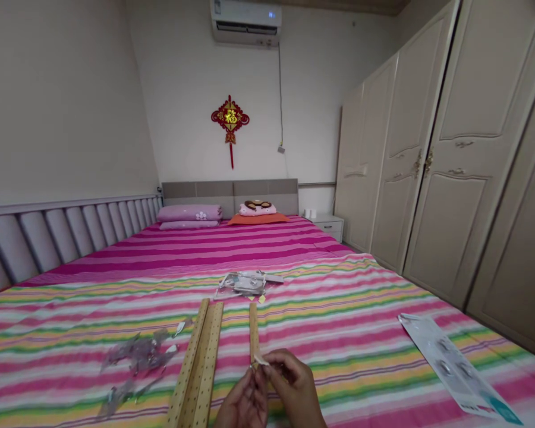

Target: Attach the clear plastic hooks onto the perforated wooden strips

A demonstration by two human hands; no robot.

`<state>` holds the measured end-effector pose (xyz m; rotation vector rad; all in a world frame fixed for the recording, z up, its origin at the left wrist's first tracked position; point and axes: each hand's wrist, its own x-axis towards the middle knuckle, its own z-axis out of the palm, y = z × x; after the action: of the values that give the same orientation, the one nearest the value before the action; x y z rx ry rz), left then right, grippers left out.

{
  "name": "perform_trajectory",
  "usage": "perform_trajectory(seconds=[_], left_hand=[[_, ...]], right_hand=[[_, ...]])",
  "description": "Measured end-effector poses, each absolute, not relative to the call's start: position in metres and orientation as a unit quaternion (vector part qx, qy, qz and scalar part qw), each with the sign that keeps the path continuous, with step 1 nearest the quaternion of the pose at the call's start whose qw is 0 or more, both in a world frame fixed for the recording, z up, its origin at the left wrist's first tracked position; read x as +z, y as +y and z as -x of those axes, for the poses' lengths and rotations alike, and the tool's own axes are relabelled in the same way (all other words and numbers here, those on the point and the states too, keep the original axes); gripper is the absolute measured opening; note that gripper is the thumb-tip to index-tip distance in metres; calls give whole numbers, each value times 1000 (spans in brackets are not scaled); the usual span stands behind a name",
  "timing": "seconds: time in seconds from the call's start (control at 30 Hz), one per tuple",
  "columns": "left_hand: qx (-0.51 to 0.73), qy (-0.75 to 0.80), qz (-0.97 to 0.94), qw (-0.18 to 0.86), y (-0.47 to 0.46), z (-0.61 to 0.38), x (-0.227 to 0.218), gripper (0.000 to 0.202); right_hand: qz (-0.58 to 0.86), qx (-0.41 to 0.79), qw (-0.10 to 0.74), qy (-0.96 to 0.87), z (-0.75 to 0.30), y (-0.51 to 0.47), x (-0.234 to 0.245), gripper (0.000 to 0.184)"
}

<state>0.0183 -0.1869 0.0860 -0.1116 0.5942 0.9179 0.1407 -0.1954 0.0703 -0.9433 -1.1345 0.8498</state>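
My left hand [244, 399] and my right hand [295, 385] meet at the front of the bed, both closed in a pinch. A small white tag-like piece [261, 359] sticks up at the fingertips of my right hand. Something small lies between my left fingertips, too small to name. Just beyond them, a narrow wooden strip [254, 327] lies lengthwise on the striped sheet. To the left lie longer wooden strips [201, 362] with rows of small holes. Farther left are several small clear plastic bags [142, 353], some with white tags.
More clear packets [245, 283] are piled beyond the strips. A clear blister-like package [457, 365] with round items lies at the right. The striped sheet [361, 321] covers the bed. Bed rail [84, 229] at left; wardrobe [455, 154] at right.
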Motion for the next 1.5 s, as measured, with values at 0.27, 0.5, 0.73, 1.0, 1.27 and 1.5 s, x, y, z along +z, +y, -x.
perform_trajectory(seconds=[0.27,0.5,0.73,1.0,1.27,1.5], left_hand=[[426,409,-147,793,-187,-17,69,10],[476,472,-452,589,-145,-1,67,37],[448,506,-450,584,-116,-7,60,33],[425,575,-426,555,-109,-12,34,15],[399,592,-438,546,-109,-14,32,8],[398,604,-444,529,-109,-14,30,6]], right_hand=[[410,480,646,-429,-150,-176,70,35],[421,575,596,-371,-155,-153,55,37],[444,590,566,-367,-148,-138,41,29],[492,568,560,-350,-141,-126,20,22],[504,551,568,-346,-137,-124,9,21],[504,549,571,-344,-135,-122,4,24]])
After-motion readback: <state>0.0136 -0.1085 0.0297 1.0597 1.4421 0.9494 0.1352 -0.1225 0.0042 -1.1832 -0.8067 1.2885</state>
